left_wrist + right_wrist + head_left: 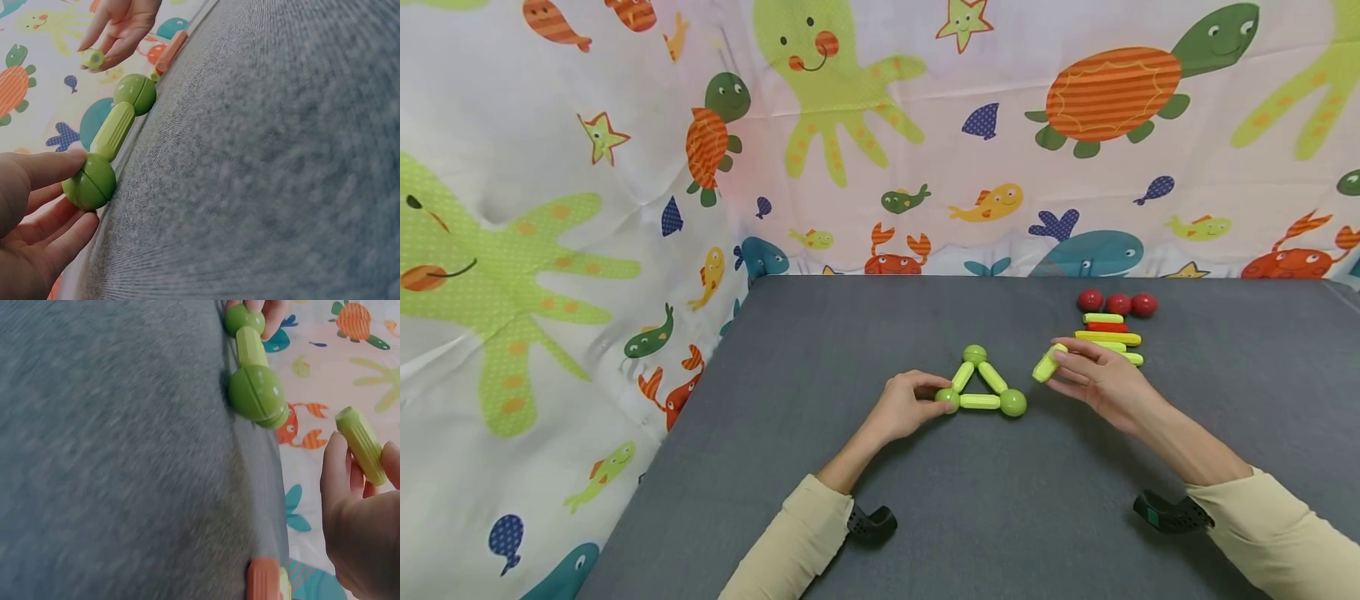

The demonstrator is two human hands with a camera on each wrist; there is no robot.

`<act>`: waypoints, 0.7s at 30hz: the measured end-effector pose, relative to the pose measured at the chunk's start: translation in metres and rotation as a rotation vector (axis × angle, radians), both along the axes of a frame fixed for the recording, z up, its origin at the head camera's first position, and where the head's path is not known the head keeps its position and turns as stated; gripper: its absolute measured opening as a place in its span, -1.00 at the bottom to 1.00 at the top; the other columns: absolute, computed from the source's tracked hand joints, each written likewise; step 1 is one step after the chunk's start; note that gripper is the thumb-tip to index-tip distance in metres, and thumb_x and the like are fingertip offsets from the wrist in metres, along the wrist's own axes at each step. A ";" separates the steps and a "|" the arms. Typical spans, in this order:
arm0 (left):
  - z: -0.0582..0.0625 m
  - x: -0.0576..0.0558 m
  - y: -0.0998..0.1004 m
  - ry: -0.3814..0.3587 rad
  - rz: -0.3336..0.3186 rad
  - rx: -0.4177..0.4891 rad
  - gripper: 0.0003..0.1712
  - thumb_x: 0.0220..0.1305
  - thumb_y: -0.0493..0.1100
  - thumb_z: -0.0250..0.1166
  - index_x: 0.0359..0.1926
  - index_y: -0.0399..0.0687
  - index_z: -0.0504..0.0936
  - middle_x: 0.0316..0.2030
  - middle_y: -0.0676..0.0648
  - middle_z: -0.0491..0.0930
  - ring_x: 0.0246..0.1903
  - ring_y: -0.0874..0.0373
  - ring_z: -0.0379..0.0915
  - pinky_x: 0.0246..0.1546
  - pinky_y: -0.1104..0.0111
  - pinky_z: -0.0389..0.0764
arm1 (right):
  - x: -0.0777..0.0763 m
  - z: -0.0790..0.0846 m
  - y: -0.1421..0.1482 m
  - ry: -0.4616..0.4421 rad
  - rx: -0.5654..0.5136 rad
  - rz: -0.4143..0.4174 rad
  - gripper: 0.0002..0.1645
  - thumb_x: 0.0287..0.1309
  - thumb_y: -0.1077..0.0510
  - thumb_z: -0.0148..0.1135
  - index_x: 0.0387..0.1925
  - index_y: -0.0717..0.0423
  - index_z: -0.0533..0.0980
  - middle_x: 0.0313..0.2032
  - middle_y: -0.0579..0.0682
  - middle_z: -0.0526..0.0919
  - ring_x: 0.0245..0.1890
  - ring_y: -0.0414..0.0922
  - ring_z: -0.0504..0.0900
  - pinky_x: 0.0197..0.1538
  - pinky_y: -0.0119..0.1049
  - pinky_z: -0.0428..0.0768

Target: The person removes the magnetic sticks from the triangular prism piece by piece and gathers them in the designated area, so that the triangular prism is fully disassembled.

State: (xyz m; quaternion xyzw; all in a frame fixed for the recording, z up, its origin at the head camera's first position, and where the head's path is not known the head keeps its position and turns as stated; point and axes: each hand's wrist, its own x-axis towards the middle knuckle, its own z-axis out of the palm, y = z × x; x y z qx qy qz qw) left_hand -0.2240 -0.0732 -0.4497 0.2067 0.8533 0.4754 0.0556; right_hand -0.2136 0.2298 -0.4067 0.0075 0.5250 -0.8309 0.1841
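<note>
A triangle of three green balls joined by three light-green ridged rods (980, 402) lies on the table. My left hand (912, 406) pinches its near-left ball (89, 182) between thumb and fingers. To the right of the triangle, my right hand (1103, 382) holds a loose light-green rod (1049, 363) above the table, thumb and fingertips around it. In the right wrist view that rod (362, 445) is tilted, one end free. The near-right ball (1013, 403) and the far ball (975, 354) are untouched.
Behind my right hand, several loose rods lie in a column, among them a red rod (1107, 327) and a yellow rod (1107, 338). Three red balls (1117, 304) stand beyond them. A cloth printed with sea animals (865, 208) hangs along the table's back and left edges.
</note>
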 end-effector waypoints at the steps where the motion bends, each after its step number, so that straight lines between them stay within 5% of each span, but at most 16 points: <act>1: 0.000 0.000 0.000 -0.002 -0.001 -0.001 -0.66 0.11 -0.19 0.44 -0.05 -0.12 0.69 -0.19 -0.02 0.59 -0.22 0.22 0.57 -0.23 0.45 0.54 | 0.001 -0.001 0.003 -0.002 -0.010 -0.001 -0.81 0.33 0.25 0.10 -0.13 -0.05 0.58 -0.11 -0.07 0.55 -0.15 -0.12 0.63 -0.03 -0.20 0.57; 21: 0.003 0.001 0.001 -0.014 0.003 0.000 -0.67 0.11 -0.20 0.44 -0.06 -0.13 0.69 -0.19 -0.03 0.60 -0.22 0.19 0.58 -0.23 0.43 0.54 | 0.031 -0.018 0.061 -0.057 -0.100 -0.099 -0.83 0.32 0.35 0.06 -0.18 0.11 0.54 -0.21 -0.02 0.64 -0.20 -0.06 0.68 -0.09 -0.17 0.59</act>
